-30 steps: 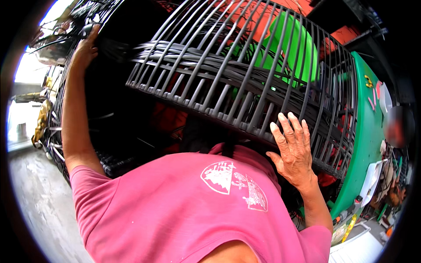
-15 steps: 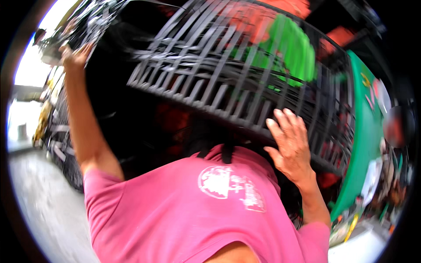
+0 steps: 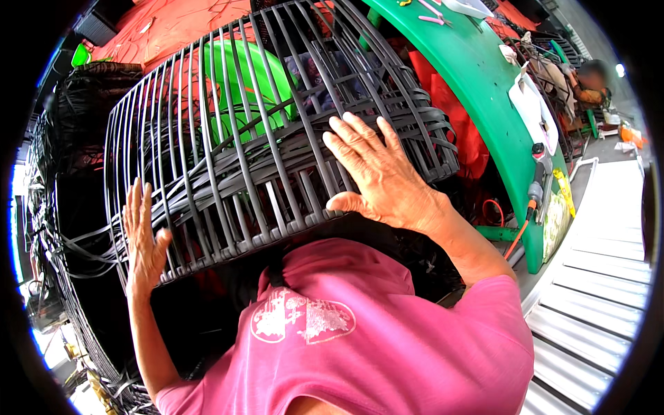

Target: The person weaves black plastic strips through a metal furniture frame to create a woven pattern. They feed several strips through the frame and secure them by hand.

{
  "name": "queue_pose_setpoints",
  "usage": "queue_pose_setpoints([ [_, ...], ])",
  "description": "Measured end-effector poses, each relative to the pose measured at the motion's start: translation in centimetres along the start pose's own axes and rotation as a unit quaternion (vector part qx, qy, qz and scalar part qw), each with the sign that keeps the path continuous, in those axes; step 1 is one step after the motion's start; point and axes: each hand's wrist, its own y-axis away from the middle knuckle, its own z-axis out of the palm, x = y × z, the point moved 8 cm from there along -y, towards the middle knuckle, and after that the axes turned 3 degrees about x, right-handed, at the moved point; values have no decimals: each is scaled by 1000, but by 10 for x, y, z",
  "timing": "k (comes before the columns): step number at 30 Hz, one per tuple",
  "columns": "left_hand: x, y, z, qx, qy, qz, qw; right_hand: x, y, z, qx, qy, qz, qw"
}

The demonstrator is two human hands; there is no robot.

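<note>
A dark grey barred frame [image 3: 214,214] lies tilted in front of me, with long flat plastic strips [image 3: 238,160] threaded loosely between its bars. Its far left end is by my left hand [image 3: 144,245], whose fingers are stretched out and thumb apart, beside the outer bars. Toward the frame's right part is my right hand [image 3: 377,176], spread flat with palm down over the bars; whether it presses on them I cannot tell. Neither hand holds anything. Behind the bars shows a bright green plastic piece [image 3: 249,90].
A green plastic table [image 3: 456,86] curves along the right, with pink-handled pliers [image 3: 432,17] on it. A power tool [image 3: 537,176] hangs at its edge with an orange cord. White slats [image 3: 598,277] lie at lower right. Another person [image 3: 593,83] is at far right. Black woven bundles [image 3: 90,104] stand left.
My left hand has come down from the far upper left to the frame's left side. My view has turned right, showing more of the green table. My right hand stays spread at the frame.
</note>
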Motion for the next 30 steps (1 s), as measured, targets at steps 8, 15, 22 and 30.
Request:
queue_pose_setpoints([
  [8, -176, 112, -39, 397, 106, -495, 766, 16, 9, -10, 14, -30, 49, 998],
  [15, -199, 199, -8, 374, 217, -664, 610, 17, 8, 4, -25, -3, 53, 998],
  [22, -191, 138, 54, 118, 765, -447, 449, 19, 3, 5, -14, 11, 48, 999],
  [30, -262, 71, 52, 142, 732, -460, 482, 14, 0, 4, -10, 21, 55, 998],
])
